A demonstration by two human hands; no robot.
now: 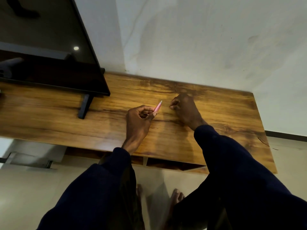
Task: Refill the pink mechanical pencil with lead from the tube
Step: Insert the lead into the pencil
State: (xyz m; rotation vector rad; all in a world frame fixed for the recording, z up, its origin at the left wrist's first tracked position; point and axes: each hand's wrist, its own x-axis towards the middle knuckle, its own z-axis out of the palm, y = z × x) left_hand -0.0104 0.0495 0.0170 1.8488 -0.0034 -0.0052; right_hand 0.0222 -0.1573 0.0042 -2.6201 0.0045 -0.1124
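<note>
My left hand [139,118] is closed around the pink mechanical pencil [157,107], whose pale end sticks up and to the right out of my fingers. My right hand [184,108] rests on the wooden shelf [58,117] just to the right of the pencil, fingers curled with the fingertips pinched together. Whether something small is between those fingertips is too blurred to tell. The lead tube is not visible anywhere on the shelf.
A dark flat screen [49,52] on a black stand [85,105] occupies the shelf's left part. A white wall [199,47] runs right behind the shelf. Open compartments [174,165] lie under the shelf's front edge, with my bare feet [176,196] on the pale floor below.
</note>
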